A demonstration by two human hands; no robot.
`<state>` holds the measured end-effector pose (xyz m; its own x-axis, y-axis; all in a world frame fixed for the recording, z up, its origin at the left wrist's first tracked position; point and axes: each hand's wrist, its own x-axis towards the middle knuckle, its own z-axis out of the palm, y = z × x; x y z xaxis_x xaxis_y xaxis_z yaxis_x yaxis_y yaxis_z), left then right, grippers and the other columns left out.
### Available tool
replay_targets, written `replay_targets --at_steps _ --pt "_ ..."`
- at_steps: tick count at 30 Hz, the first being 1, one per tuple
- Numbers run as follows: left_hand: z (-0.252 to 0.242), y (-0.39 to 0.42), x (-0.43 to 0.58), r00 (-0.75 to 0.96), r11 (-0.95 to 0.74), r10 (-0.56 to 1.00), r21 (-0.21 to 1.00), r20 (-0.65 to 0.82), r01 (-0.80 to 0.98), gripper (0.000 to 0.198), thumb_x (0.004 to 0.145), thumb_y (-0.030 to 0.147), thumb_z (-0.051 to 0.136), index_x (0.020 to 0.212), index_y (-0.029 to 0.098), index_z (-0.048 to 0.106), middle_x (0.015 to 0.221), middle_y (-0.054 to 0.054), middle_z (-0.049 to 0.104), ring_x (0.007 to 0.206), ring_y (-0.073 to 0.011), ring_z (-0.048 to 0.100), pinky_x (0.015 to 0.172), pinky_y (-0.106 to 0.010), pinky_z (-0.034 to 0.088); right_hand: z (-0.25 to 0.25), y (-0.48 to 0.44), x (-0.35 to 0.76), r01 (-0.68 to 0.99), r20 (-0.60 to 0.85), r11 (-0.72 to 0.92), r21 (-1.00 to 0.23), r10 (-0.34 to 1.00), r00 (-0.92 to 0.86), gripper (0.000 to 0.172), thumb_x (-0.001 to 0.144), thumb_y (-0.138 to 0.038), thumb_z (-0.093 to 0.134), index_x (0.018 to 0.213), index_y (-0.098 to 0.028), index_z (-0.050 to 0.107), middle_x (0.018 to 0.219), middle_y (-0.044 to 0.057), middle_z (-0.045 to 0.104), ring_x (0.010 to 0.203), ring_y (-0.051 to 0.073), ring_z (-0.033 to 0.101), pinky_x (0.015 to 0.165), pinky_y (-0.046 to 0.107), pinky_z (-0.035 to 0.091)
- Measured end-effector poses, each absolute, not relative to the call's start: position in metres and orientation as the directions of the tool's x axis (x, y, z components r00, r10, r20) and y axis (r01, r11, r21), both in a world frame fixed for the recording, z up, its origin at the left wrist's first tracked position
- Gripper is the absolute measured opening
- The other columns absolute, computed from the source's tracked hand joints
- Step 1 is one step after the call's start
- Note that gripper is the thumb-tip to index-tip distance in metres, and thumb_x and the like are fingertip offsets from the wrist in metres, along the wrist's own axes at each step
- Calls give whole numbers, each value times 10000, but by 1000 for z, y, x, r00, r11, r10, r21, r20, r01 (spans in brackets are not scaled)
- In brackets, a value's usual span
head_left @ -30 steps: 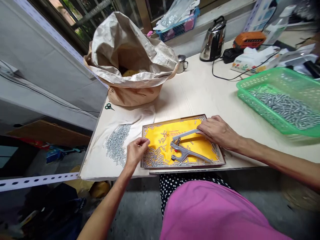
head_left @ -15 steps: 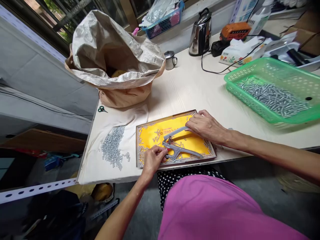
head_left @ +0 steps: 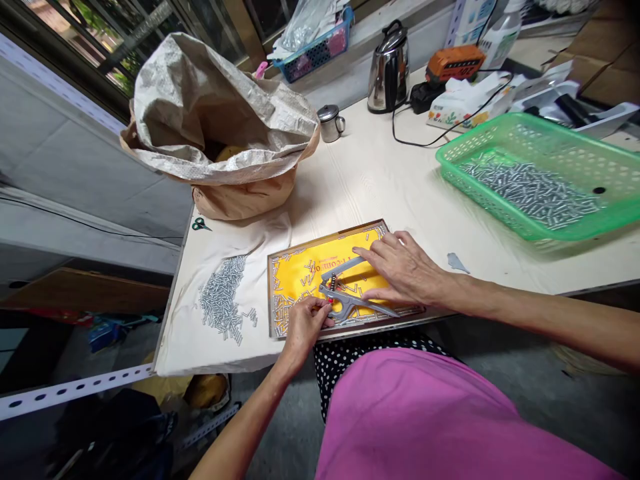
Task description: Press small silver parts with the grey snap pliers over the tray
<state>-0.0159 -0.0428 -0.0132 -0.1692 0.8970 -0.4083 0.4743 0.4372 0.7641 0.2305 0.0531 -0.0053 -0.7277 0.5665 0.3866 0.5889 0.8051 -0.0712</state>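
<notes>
A grey metal hand press [head_left: 350,301] lies across a wood-framed tray [head_left: 325,241] lined with a yellow printed sheet. Small silver metal pieces [head_left: 285,310] lie scattered along the tray's edges and on the sheet. My left hand [head_left: 304,330] pinches at the press's jaw near a red tip, and its fingers nearly hide a small piece. My right hand [head_left: 405,270] lies over the press's upper handle with its fingers spread, covering the handle's end.
A pile of silver pieces [head_left: 220,297] lies on a white cloth [head_left: 200,347] left of the tray. A green plastic basket [head_left: 480,200] holding more stands to the right. Behind are a paper sack [head_left: 210,113], green-handled scissors [head_left: 201,225], a steel kettle [head_left: 389,70] and a mug [head_left: 330,123].
My left hand has moved from the tray's left side to the press's jaw. My right hand has slid left over the handle, and the whole view has shifted.
</notes>
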Motion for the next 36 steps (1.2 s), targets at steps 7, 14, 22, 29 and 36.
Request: replay_targets --at_steps 7,14,22,29,36 --pt "-12 -43 -16 -160 382 922 754 -354 534 182 822 334 657 776 159 675 562 -20 694 561 -189 715 523 -228 497 -13 20 227 620 329 779 -93 612 -719 1078 722 -845 518 1480 -97 358 1177 193 560 1079 349 428 983 541 256" --pt "-9 -43 -13 -157 369 926 729 -345 576 142 838 264 634 747 162 670 574 -8 690 553 -175 708 558 -233 499 -12 13 224 641 287 761 -101 639 -714 867 794 -616 609 1474 -144 355 1226 188 544 1102 342 437 978 543 256" --pt "-12 -44 -15 -165 394 912 692 -375 604 154 872 257 613 768 154 660 554 -2 665 532 -169 685 595 -259 527 -16 7 221 652 303 751 -102 648 -699 636 908 -363 493 1441 -48 349 1152 198 604 1001 314 519 845 455 351" --pt "8 -44 6 124 -180 971 286 205 941 605 803 271 739 1343 149 495 1370 -203 547 1278 -351 530 1035 -518 467 -12 15 212 569 382 812 -130 570 -727 567 939 -254 451 1458 -53 345 1139 187 640 962 290 570 800 426 397" --pt "17 -4 18 332 -344 930 53 159 937 587 820 192 644 1356 98 424 1269 -203 599 1186 -336 573 1022 -505 471 -5 30 196 621 496 781 68 514 -700 456 948 -143 405 1394 -64 456 1235 184 647 1151 306 546 964 496 345"
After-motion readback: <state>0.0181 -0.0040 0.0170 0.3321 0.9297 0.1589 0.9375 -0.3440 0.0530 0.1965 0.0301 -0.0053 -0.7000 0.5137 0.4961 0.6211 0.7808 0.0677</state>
